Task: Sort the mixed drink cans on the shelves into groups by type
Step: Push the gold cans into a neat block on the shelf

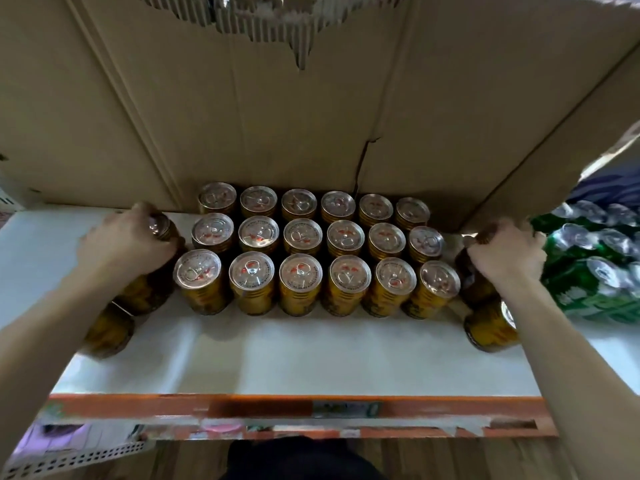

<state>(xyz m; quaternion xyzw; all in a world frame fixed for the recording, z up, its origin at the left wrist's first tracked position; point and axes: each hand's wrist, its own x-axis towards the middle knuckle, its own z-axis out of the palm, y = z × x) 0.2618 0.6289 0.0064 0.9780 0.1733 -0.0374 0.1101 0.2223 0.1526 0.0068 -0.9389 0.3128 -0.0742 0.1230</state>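
Fingers of the left hand (126, 242) curl over the top of a gold-labelled metal drink can (152, 271) at the left middle of the frame, closed on its rim. Those of the right hand (507, 252) wrap the top of another gold can (474, 282) at the right middle, its lid hidden under the palm. Each hand grips one can at either end of the block.

Only the head view is given. Between the hands, at centre frame, the block of upright gold cans with silver pull-tab lids (311, 251) stands in three tidy rows on the white shelf board (294, 358). Two more gold cans wait outside it: one under the left forearm at lower left (109, 330), one by the right wrist at lower right (490, 329). A plastic-wrapped pack of green cans (595, 265) sits at the right edge, apart from the gold group. A torn brown cardboard sheet (277, 98) fills the upper frame, and the orange shelf edge (294, 408) runs along the bottom.

The step in hand appears to be closing both end cans in against the block. It would go best if each is kept upright, held low on the rim and slid in line with its row until it touches its neighbour, with gentle pressure so the rows are not knocked askew. The right can should stay clear of the green pack, and the forearms should avoid the two loose cans.
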